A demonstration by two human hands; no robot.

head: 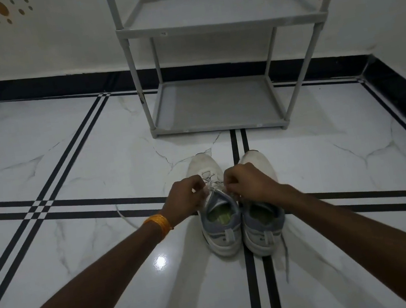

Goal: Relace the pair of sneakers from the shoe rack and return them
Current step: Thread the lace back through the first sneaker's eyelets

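Two white and grey sneakers stand side by side on the floor, heels toward me. My left hand [186, 196] and my right hand [247, 181] are both over the left sneaker [221, 228], each pinching a part of its white lace [211, 182] near the top eyelets. The right sneaker [265, 226] stands touching it; my right hand hides its middle. A loose lace end trails on the floor to the left, another along the right sneaker's outer side.
A grey two-shelf shoe rack [221, 124] stands against the wall just beyond the sneakers, both shelves bare. White marble floor with black stripes lies all around. A black skirting runs along the wall and the right corner.
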